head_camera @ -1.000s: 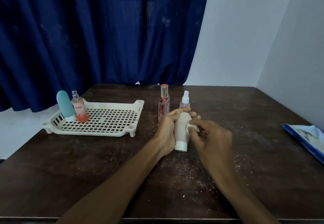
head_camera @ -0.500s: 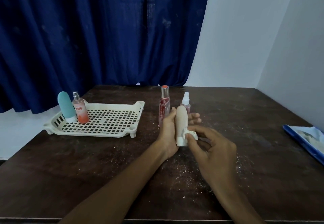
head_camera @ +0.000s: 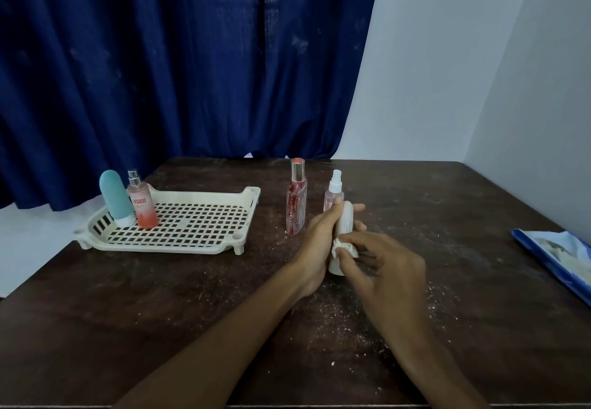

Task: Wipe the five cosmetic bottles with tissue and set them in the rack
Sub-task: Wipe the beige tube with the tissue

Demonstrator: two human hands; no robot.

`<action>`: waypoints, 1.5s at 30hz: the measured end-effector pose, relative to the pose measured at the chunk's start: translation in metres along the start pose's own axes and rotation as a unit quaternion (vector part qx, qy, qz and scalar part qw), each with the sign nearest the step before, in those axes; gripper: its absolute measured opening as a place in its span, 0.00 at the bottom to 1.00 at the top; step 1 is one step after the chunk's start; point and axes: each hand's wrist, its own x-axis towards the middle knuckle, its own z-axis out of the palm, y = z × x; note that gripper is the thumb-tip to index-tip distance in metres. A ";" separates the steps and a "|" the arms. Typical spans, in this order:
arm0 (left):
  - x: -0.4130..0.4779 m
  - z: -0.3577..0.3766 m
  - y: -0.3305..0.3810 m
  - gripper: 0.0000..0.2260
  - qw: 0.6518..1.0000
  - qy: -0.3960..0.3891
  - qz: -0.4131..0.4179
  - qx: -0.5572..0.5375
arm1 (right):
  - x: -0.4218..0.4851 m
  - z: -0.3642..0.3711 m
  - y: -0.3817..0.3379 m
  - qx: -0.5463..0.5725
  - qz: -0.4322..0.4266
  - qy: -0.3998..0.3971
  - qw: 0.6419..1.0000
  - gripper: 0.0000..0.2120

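Note:
My left hand (head_camera: 318, 242) grips a cream bottle (head_camera: 345, 224), cap end down, at the table's middle. My right hand (head_camera: 387, 268) pinches a crumpled white tissue (head_camera: 343, 247) against the bottle's lower part. Behind them stand a tall red bottle (head_camera: 296, 200) and a small pink spray bottle (head_camera: 334, 195). The cream slotted rack (head_camera: 188, 232) lies at the left. A teal bottle (head_camera: 115, 197) and a pink spray bottle (head_camera: 142, 205) stand upright in its far left corner.
The dark wooden table (head_camera: 160, 312) is speckled with white crumbs near my hands. A blue tissue pack (head_camera: 556, 255) lies at the right edge. A blue curtain hangs behind the table, and white walls close the right side.
The cream bottle has been turned more upright in my left hand. My right hand with the tissue has slid down the bottle toward its cap end.

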 end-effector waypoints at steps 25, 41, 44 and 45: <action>-0.001 -0.001 -0.001 0.23 0.999 0.005 -0.033 -0.020 | 0.045 0.003 0.008 -0.022 0.002 0.038 0.999 0.10; -0.002 0.001 -0.003 0.27 0.999 0.019 0.000 0.041 | 0.047 -0.003 0.015 -0.078 -0.041 0.031 0.996 0.08; -0.001 -0.001 -0.005 0.27 0.998 0.023 0.017 0.051 | 0.047 0.001 0.011 -0.080 -0.056 0.018 0.995 0.09; -0.001 -0.002 -0.005 0.27 0.998 0.021 0.018 0.052 | 0.046 0.001 0.010 -0.084 -0.061 0.009 0.995 0.10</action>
